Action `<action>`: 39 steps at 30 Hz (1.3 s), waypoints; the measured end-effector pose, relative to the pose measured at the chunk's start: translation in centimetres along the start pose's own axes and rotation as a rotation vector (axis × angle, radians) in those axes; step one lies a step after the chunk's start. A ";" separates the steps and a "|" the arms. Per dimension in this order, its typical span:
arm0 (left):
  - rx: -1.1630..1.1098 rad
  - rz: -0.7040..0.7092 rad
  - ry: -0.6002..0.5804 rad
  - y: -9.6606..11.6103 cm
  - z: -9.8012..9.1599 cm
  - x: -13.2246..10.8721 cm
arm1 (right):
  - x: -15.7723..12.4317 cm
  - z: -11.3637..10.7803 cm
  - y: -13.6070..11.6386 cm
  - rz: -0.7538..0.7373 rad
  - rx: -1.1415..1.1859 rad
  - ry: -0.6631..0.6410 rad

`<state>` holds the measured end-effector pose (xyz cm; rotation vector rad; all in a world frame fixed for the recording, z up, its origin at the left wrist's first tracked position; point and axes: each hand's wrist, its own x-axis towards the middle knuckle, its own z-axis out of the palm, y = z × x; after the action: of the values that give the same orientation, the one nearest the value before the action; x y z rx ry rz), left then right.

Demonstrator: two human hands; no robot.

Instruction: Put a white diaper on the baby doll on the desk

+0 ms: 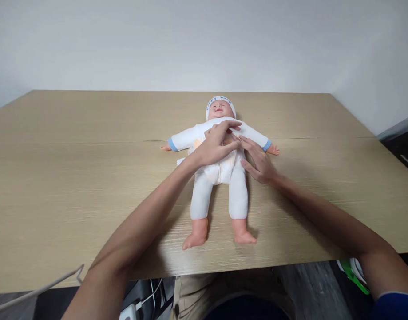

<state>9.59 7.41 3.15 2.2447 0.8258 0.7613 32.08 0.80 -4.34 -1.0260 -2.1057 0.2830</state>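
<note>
A baby doll [237, 195] in a white suit with blue cuffs and a lettered white cap lies on its back, feet toward me. Around its hips is a white diaper [220, 172] with pale orange patches; a tab sticks out at its left side. My left hand [219, 142] rests over the doll's belly and the diaper's top, fingers stretched toward the right. Against the diaper's right side lies my right hand [259, 160], its fingers extended and thumb apart. The diaper's upper edge is partly hidden under my hands.
The doll lies on a light wooden table [90, 178] with a seam across it. A pale wall [190, 44] stands behind. A white cable [40, 291] crosses the near left corner. Below the front edge are a white power strip [128, 312] and a green and white object [353, 275].
</note>
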 end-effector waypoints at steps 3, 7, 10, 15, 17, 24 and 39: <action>-0.091 0.057 0.212 -0.1 0.3 -0.9 | 0.2 -0.3 0.1 -0.031 -0.012 -0.013; -0.011 0.022 0.499 -1.4 0.2 -3.2 | 0.5 -0.8 -0.1 -0.086 -0.037 -0.003; 0.110 -0.087 0.564 -3.1 -0.4 -5.8 | 0.5 -1.1 0.1 -0.077 -0.084 -0.044; 0.303 -0.263 0.512 -6.5 -2.3 -10.5 | 0.8 -1.7 0.2 -0.069 -0.117 -0.040; 0.367 -0.309 0.456 -7.6 -2.9 -11.7 | 1.6 -1.9 -0.3 -0.058 -0.117 -0.023; 0.441 -0.469 0.217 -8.3 -3.0 -11.7 | 9.5 -0.2 -4.0 -0.026 -0.129 -0.350; -0.092 -0.461 0.115 -8.1 -5.7 -9.9 | 15.9 1.9 -5.2 -0.223 -0.259 -0.465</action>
<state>-3.50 7.34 -1.83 1.8399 1.2778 0.6915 21.56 9.48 5.47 -0.9196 -2.7109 0.1474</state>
